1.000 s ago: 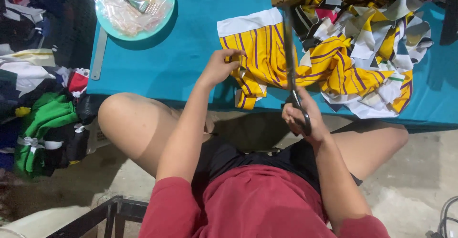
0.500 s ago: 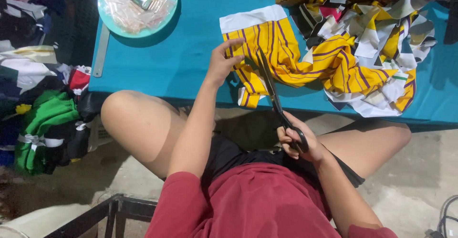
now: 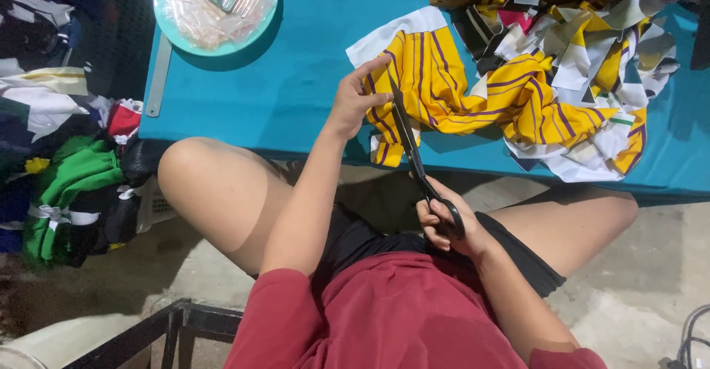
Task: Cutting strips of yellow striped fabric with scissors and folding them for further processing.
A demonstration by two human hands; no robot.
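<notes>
The left hand (image 3: 353, 101) is pinching the striped yellow cloth (image 3: 436, 80) on the counter (image 3: 296, 95); the right hand (image 3: 444, 225) is gripping black scissors (image 3: 414, 154). Blades passing near those fingers could be nicking them.

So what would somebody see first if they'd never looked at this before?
Probably the bright yellow cloth with purple stripes, lying at the near edge of the teal table. The left hand holds its edge while the right hand works long black scissors into it. To the right sits a heap of scraps, and at the table's far left a round dish holds clear wrap.
</notes>
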